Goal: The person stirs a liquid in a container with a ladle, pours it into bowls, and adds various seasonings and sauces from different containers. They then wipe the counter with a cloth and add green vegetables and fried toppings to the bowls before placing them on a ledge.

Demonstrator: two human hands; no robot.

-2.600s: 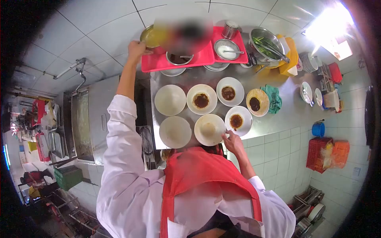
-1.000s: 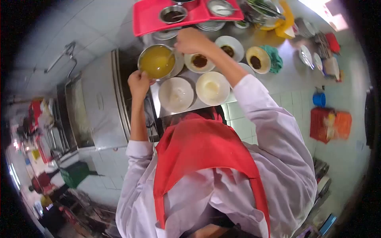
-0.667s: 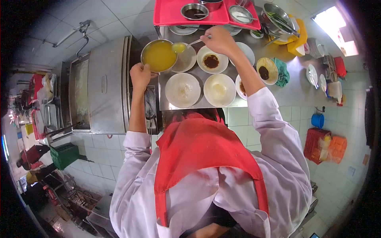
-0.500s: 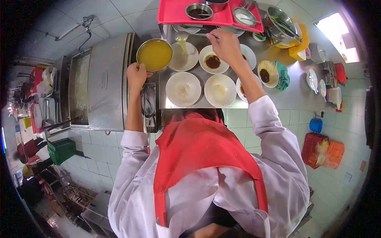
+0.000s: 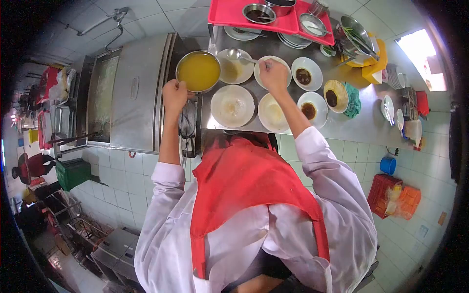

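Observation:
At the left, my left hand is closed on the side of a metal pot of yellow liquid. My right hand grips the handle of a ladle, whose round metal head hangs over the back-left white bowl. Yellowish liquid lies in that bowl. Under my right hand is another bowl, partly hidden by it. The front-left bowl and its neighbour hold a little pale residue. Dark sauce sits in the bowls to the right.
A red tray with metal sauce bowls stands above the back of the steel counter. A green cloth lies by the rightmost sauce bowl. Left of the pot is a steel unit.
The ladle, earlier tipped with yellow liquid running into the back-left bowl, now shows no stream. My right hand has moved down and nearer that bowl. The whole view has shifted slightly.

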